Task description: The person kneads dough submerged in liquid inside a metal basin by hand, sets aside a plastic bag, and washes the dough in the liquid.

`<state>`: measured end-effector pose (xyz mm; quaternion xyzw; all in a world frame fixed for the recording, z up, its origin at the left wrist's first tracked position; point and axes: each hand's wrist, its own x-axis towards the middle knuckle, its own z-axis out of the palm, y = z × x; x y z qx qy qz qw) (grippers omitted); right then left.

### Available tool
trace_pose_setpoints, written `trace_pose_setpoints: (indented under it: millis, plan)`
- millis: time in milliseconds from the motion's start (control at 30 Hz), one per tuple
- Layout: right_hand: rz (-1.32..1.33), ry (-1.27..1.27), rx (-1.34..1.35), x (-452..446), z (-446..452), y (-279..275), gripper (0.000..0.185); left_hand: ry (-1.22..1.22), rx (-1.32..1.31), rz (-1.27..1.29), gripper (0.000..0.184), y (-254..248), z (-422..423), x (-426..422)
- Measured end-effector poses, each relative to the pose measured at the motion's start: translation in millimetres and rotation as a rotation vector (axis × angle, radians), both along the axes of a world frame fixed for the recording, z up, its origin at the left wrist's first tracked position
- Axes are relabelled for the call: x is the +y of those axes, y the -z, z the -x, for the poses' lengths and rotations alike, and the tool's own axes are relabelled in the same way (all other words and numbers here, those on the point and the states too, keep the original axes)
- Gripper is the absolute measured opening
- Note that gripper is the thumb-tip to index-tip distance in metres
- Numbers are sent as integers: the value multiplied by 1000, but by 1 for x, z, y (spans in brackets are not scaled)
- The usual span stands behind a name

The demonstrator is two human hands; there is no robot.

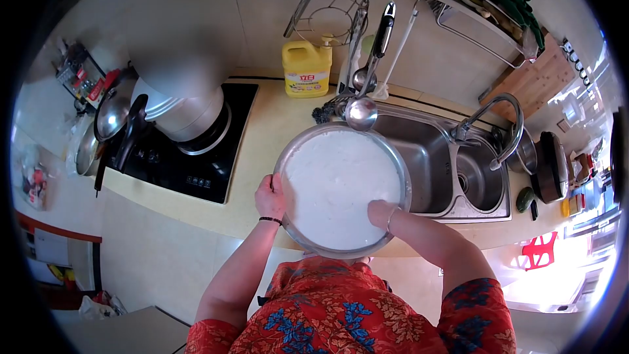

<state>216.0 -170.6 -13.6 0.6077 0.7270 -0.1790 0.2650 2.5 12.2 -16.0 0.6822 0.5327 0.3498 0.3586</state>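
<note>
In front of my body a wide steel basin (402, 169) sits at the counter's front edge, overlapping the sink's left side. It is filled nearly to the rim with a smooth white mass (341, 183), batter or dough; I cannot tell which. My left hand (270, 196) grips the basin's left rim, with a dark beaded bracelet on the wrist. On the other side my right hand (380, 213) dips into the white mass near the basin's right edge. Its fingers are sunk out of sight. A thin bangle circles that wrist.
Right of the basin lies a double sink (419, 157) with a curved faucet (514, 115). A ladle (362, 110) hangs just behind the basin, near a yellow detergent jug (306, 69). On the left, a steaming pot (187, 115) stands on a black cooktop (209, 174).
</note>
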Motion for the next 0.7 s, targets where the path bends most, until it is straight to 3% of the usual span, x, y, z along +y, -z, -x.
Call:
trace_pose_setpoints:
  millis: [200,267,300,367,400,467,567,700]
  plan:
    - [-48,265,5,22,3,33,17,-9,-11,31,34,3,-1,0]
    - [-303,247,131,22,3,50,19,-5,-32,29,34,2,-1,0]
    - [-303,246,130,23,10,42,19,-5,-33,29,34,3,-1,0]
    - [-353,922,470,23,29,17,20,-1,-14,22,34,4,0,1]
    - [-354,922,471,24,29,22,20,0,-14,22,34,4,0,0]
    - [-194,643,363,26,25,35,22,-10,-41,8,35,2,-1,-1]
    - [-64,611,325,27,31,27,22,-8,-1,8,36,-2,-1,-1]
    - [-96,549,302,31,45,40,21,-5,-7,5,36,-2,-1,-1]
